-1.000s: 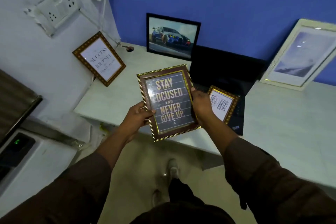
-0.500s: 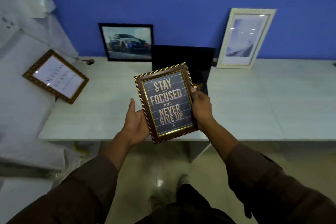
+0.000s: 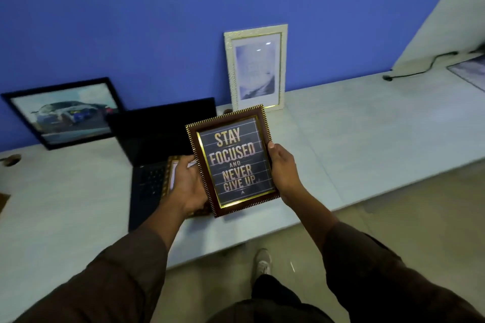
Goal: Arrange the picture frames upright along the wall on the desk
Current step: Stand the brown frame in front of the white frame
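Holding a brown and gold quote frame (image 3: 232, 164) above the near edge of the desk (image 3: 354, 139), the person grips it from both sides: the left hand (image 3: 187, 186) is wrapped around its left edge, fingers curled behind it, and the right hand (image 3: 282, 169) closes on its right edge with the thumb on the front. The frame faces up toward the person, tilted. The desk is a long pale slab running left to right against a blue wall (image 3: 183, 8). At the far side a white frame (image 3: 256, 68) stands upright leaning on that wall, and further left a black frame with a car picture (image 3: 65, 113) leans there too. Between them an open black laptop (image 3: 157, 144) sits on the desk, with a small gold frame (image 3: 169, 173) lying on its keyboard, mostly hidden behind the left hand. Far right, a black cable (image 3: 420, 65) trails over the surface. Below the desk is a tiled floor (image 3: 420, 204).
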{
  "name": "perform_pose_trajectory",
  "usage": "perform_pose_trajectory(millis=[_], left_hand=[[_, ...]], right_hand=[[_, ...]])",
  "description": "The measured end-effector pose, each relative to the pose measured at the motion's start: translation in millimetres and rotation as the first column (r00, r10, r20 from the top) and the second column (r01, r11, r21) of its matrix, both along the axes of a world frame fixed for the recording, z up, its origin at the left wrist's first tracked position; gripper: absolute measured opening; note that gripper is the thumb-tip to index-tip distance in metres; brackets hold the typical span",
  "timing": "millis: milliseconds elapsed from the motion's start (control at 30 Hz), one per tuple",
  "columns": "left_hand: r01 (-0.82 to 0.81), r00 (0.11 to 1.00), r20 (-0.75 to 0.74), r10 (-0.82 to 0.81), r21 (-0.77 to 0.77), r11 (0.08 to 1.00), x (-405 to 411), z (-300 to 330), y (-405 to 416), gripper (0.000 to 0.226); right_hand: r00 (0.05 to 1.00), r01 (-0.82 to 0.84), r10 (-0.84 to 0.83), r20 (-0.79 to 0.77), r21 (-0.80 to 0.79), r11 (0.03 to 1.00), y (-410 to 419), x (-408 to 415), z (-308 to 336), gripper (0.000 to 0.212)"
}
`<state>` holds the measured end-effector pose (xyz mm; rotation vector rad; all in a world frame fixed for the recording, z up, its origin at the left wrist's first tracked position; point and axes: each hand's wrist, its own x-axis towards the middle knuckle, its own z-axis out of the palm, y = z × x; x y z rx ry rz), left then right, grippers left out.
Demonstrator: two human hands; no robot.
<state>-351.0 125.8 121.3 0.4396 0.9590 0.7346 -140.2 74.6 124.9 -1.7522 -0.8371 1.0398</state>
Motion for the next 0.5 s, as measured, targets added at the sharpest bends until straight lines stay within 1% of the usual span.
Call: perform_pose_trajectory(millis=[100,200,267,367,500], left_hand=[[-0.019,0.998,-0.063,0.018,-0.021,1.0,55,-11,35,0.06],[-0.039,0.995,-0.097,0.031,-0.075,0.996,97,-17,58,0.076],[-0.016,0.991,-0.131,0.003,-0.096,0.995,124,-22,72,0.081],[0.022,0.983,-0.179,-0.037,-0.084,0.996,155,-27,85,0.074],[0.048,0.97,-0.232,-0.078,-0.135,0.99,183,-35,105,0.062]], right_hand=[[0.999,-0.011,0.012,0.048,-0.035,0.999,26,52,-6,0.046],[0.988,-0.035,0.044,0.149,-0.061,0.998,43,93,-11,0.047],[0.972,-0.062,0.081,0.221,-0.089,0.994,54,120,-17,0.05],[0.945,-0.082,0.128,0.302,-0.159,0.984,68,152,-26,0.055],[0.94,-0.112,0.183,0.287,-0.248,0.962,82,182,-41,0.06]])
